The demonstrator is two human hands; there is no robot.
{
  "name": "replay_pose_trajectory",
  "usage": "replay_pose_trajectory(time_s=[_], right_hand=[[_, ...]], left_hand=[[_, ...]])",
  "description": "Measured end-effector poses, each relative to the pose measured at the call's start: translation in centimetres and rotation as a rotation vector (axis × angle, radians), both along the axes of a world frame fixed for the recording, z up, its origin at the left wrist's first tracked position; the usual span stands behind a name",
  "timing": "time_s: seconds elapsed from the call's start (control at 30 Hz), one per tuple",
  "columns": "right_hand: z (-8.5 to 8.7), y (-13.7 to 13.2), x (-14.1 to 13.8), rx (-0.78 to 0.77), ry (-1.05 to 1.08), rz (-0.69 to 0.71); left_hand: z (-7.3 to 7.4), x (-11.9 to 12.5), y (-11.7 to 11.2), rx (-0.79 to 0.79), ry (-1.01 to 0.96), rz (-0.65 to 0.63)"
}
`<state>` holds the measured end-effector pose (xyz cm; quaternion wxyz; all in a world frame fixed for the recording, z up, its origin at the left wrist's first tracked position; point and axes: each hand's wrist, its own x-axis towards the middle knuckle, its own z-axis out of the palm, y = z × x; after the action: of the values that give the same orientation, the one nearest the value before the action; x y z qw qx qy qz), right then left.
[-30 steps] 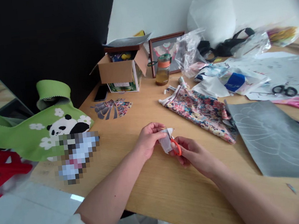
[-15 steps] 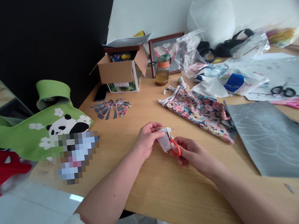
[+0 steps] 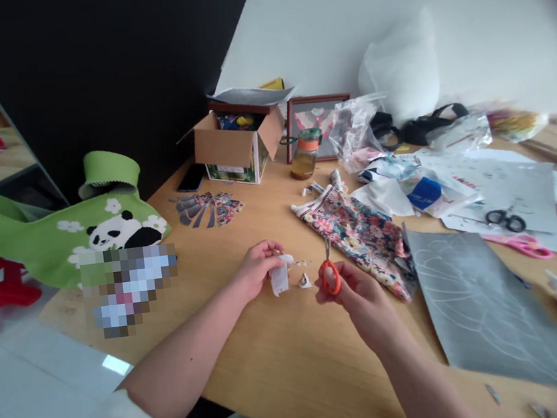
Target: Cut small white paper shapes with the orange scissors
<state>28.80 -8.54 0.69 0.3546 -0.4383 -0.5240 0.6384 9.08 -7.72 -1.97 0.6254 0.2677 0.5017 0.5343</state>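
Pinched in my left hand [image 3: 259, 269] is a small whitish piece of fabric or paper [image 3: 280, 280], hanging just above the table. My right hand [image 3: 355, 291] is closed around the orange handles of small scissors [image 3: 330, 277], whose blades point up and away from me. Tiny scraps [image 3: 305, 281] lie on the wood between the two hands. Just beyond the scissors spreads a folded floral fabric [image 3: 356, 227] with a striped edge. Farther left, cut floral and grey pieces [image 3: 211, 208] are laid out in a fan shape.
A grey sheet with white petal lines [image 3: 480, 300] covers the right side. Black scissors [image 3: 506, 219] and pink scissors [image 3: 524, 245] lie beyond it. At the back stand an open cardboard box [image 3: 231, 146] and a bottle [image 3: 304, 159]. A green panda bag [image 3: 119, 220] sits left.
The scissors have come away from the whitish piece and my hands have moved apart, the left one leftward. Small scraps now show on the table between them. The view has shifted slightly.
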Motion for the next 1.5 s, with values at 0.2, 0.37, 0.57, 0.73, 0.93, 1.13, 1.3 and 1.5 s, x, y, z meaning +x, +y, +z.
replay_pose_trajectory(time_s=[0.2,0.37,0.57,0.73,0.93,1.13,1.3,1.5], right_hand=[[0.7,1.6,0.7,0.148,-0.073,0.042],[0.0,3.0,0.8,0.135,-0.063,0.238],[-1.5,3.2,0.8,0.005,0.022,0.303],[-2.9,3.1,0.4,0.015,0.151,0.138],[-3.7,2.6,0.3,0.103,0.198,-0.047],[-3.7,2.4,0.3,0.134,0.21,-0.03],[-4.1,2.9,1.0,0.202,0.207,-0.047],[-3.7,3.1,1.4,0.162,0.204,0.089]], left_hand=[[0.2,0.4,-0.7,0.038,0.045,-0.19],[0.1,0.5,-1.0,0.064,0.08,-0.348],[-0.1,0.3,-0.8,0.079,0.115,-0.403],[-0.3,0.1,-0.5,0.023,0.025,-0.397],[-0.2,-0.2,-0.5,-0.027,-0.059,-0.41],[-0.6,-0.1,-0.4,0.015,-0.092,-0.315],[-0.7,-0.2,-0.3,0.088,0.044,-0.357],[-0.7,-0.2,-0.5,0.109,0.192,-0.411]])
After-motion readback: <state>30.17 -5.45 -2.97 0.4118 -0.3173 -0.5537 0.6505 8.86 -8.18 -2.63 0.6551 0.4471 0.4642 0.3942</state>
